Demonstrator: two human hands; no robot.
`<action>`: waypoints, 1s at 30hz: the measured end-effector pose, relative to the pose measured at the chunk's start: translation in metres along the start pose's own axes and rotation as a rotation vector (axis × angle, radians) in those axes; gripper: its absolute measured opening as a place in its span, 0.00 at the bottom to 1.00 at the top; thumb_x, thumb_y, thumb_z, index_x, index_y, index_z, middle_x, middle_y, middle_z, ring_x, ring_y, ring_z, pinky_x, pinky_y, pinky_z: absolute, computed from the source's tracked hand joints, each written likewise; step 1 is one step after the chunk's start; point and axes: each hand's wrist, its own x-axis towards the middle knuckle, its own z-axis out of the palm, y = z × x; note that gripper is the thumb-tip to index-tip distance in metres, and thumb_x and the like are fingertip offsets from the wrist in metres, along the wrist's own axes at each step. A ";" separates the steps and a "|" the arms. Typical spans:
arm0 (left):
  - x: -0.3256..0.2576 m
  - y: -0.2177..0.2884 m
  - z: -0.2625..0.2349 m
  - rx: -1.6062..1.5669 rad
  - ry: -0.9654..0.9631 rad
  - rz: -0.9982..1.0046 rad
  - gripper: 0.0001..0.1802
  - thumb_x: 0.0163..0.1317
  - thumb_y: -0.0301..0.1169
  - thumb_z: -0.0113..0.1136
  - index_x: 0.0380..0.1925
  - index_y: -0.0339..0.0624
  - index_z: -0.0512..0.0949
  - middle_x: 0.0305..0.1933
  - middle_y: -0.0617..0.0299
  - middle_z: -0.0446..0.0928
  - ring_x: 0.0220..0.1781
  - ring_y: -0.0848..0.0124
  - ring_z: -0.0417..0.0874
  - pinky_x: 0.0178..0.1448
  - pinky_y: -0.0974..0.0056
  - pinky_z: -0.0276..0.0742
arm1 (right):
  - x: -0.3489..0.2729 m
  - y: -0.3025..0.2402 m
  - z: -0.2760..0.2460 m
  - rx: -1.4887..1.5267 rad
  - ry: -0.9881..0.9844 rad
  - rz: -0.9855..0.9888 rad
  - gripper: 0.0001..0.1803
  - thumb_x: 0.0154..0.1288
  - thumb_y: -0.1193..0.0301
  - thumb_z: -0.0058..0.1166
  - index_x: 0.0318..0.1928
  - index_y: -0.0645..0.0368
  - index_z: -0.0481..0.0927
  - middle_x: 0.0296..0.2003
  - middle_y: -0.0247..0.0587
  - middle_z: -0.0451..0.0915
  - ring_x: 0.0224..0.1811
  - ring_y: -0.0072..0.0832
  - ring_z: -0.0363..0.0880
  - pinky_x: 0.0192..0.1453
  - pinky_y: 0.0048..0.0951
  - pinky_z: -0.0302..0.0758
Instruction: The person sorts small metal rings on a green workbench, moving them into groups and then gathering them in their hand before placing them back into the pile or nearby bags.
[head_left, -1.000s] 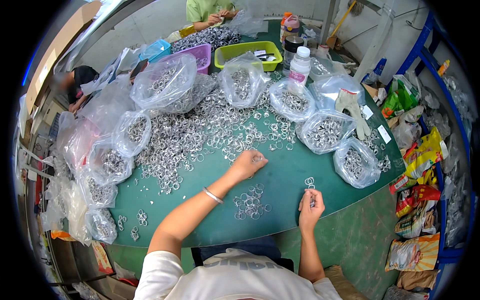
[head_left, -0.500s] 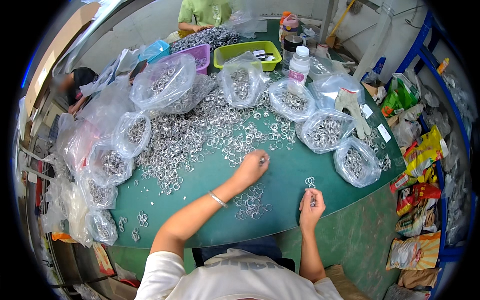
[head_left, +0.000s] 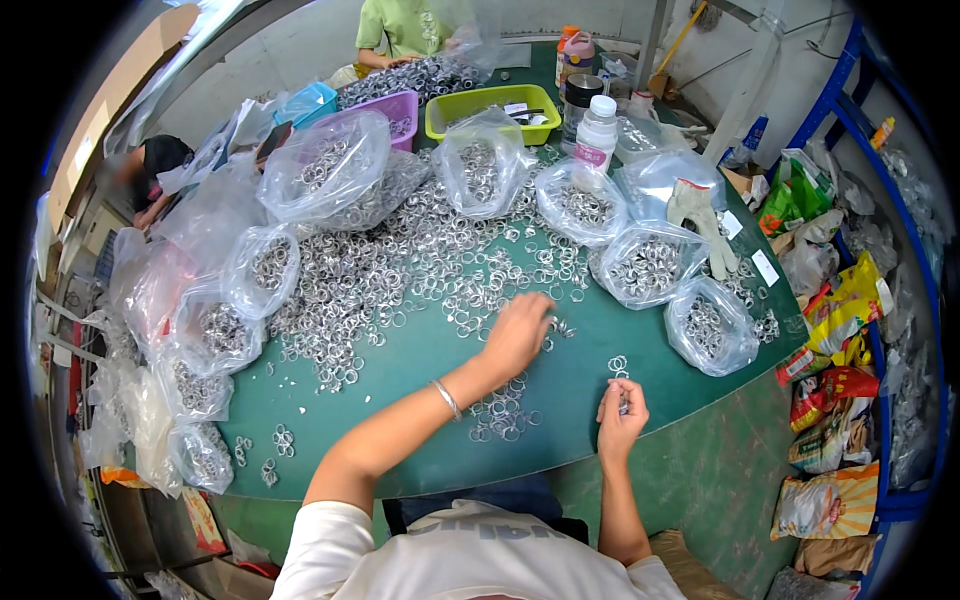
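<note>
My left hand (head_left: 516,335) reaches over the green table at the front edge of a large heap of silver metal rings (head_left: 350,280). Its fingers are curled but blurred, so what they hold cannot be made out. A few loose rings (head_left: 564,328) lie right by its fingertips. Under and beside that wrist is a small pile of rings (head_left: 505,415). My right hand (head_left: 622,410) rests near the table's front edge, closed on some metal rings (head_left: 624,405). Just beyond its fingertips are a couple more rings (head_left: 618,365).
Clear plastic bags of rings (head_left: 712,330) line both sides and the back of the heap. Behind them stand a green basket (head_left: 440,125), a purple basket (head_left: 405,105) and a white bottle (head_left: 597,135). A work glove (head_left: 700,215) lies at right. A person (head_left: 405,30) sits across the table.
My left hand has moved slightly right and opened its curl a little. Loose rings now show by its fingertips where bare table was. My right hand has stayed nearly still.
</note>
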 end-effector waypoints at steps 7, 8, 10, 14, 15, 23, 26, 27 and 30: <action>0.023 -0.027 0.008 0.169 -0.053 0.003 0.12 0.54 0.24 0.59 0.41 0.37 0.77 0.41 0.54 0.74 0.45 0.56 0.74 0.50 0.57 0.70 | 0.000 0.001 -0.001 -0.035 -0.012 -0.007 0.03 0.68 0.78 0.47 0.36 0.65 0.73 0.19 0.29 0.68 0.15 0.12 0.61 0.17 0.16 0.57; 0.022 -0.032 0.010 0.150 -0.017 0.033 0.13 0.54 0.23 0.59 0.41 0.37 0.77 0.40 0.54 0.75 0.43 0.57 0.76 0.49 0.57 0.72 | 0.000 0.001 0.000 -0.037 -0.011 -0.007 0.03 0.68 0.78 0.47 0.36 0.64 0.73 0.19 0.29 0.68 0.15 0.12 0.61 0.17 0.16 0.57; 0.022 -0.032 0.008 0.022 0.000 -0.033 0.12 0.56 0.22 0.58 0.42 0.36 0.77 0.37 0.55 0.77 0.39 0.59 0.79 0.46 0.60 0.75 | 0.000 0.001 0.000 -0.044 -0.005 -0.005 0.03 0.68 0.77 0.48 0.36 0.64 0.73 0.19 0.28 0.68 0.15 0.12 0.62 0.17 0.16 0.57; 0.017 -0.027 -0.012 -0.644 -0.092 -0.473 0.08 0.62 0.23 0.55 0.41 0.33 0.76 0.36 0.57 0.80 0.35 0.68 0.83 0.41 0.68 0.80 | -0.001 -0.003 0.001 -0.002 0.012 0.012 0.04 0.68 0.77 0.47 0.35 0.64 0.73 0.18 0.28 0.68 0.15 0.12 0.61 0.17 0.16 0.56; 0.014 -0.027 -0.017 -0.871 -0.116 -0.594 0.07 0.64 0.23 0.54 0.40 0.32 0.76 0.36 0.58 0.81 0.35 0.70 0.83 0.40 0.69 0.80 | -0.002 -0.005 0.002 0.007 0.007 0.016 0.04 0.68 0.77 0.47 0.35 0.64 0.73 0.18 0.28 0.68 0.15 0.11 0.61 0.17 0.16 0.56; -0.007 0.024 -0.054 -1.334 -0.131 -0.829 0.09 0.64 0.23 0.54 0.43 0.30 0.76 0.38 0.56 0.80 0.41 0.69 0.83 0.46 0.70 0.82 | 0.002 0.001 0.003 -0.039 -0.089 0.032 0.06 0.67 0.75 0.51 0.42 0.63 0.77 0.20 0.24 0.70 0.17 0.08 0.61 0.19 0.15 0.56; -0.020 0.043 -0.062 -1.229 -0.177 -0.739 0.11 0.63 0.24 0.56 0.44 0.29 0.77 0.40 0.56 0.81 0.41 0.72 0.82 0.47 0.70 0.81 | -0.003 -0.047 0.028 0.128 -0.225 0.151 0.09 0.67 0.74 0.52 0.46 0.63 0.78 0.22 0.23 0.71 0.17 0.07 0.60 0.19 0.14 0.55; -0.025 0.047 -0.065 -1.192 -0.191 -0.708 0.12 0.63 0.24 0.57 0.44 0.29 0.77 0.41 0.56 0.81 0.41 0.72 0.82 0.47 0.70 0.81 | -0.004 -0.055 0.034 0.167 -0.243 0.151 0.09 0.66 0.75 0.53 0.46 0.63 0.77 0.22 0.23 0.71 0.17 0.07 0.60 0.19 0.14 0.55; -0.037 0.057 -0.069 -1.167 -0.159 -0.682 0.11 0.62 0.24 0.58 0.43 0.29 0.78 0.41 0.57 0.81 0.41 0.75 0.81 0.46 0.72 0.79 | -0.003 -0.067 0.051 0.245 -0.265 0.144 0.07 0.65 0.77 0.55 0.43 0.64 0.78 0.22 0.23 0.71 0.17 0.07 0.61 0.18 0.13 0.56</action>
